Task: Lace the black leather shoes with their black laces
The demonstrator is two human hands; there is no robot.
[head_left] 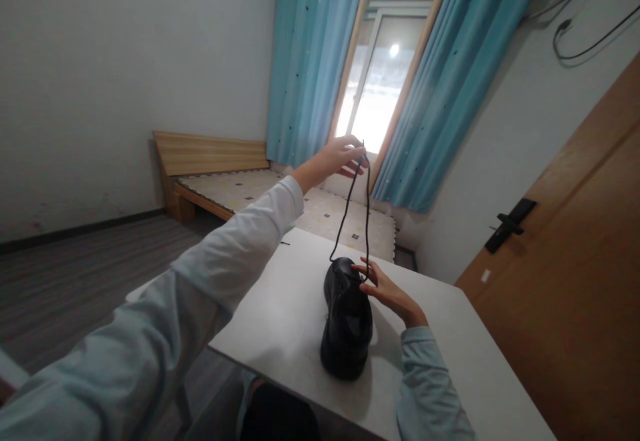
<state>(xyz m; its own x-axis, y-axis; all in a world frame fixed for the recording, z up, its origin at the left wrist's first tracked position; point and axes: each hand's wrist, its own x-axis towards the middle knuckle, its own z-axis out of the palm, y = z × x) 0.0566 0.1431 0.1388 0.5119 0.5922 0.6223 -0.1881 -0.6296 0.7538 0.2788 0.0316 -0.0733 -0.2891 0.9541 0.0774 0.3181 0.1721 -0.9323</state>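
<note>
Head view: a black shoe (347, 321) stands mid-desk (280, 314), its length running away from the viewer; the right hand (387, 287) rests open on it, the left hand (340, 157) pinches its lace (367, 214) taut overhead.

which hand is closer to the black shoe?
Right. The right hand rests against the black shoe on the table; the left hand is raised well above it, pinching the lace taut.
</note>
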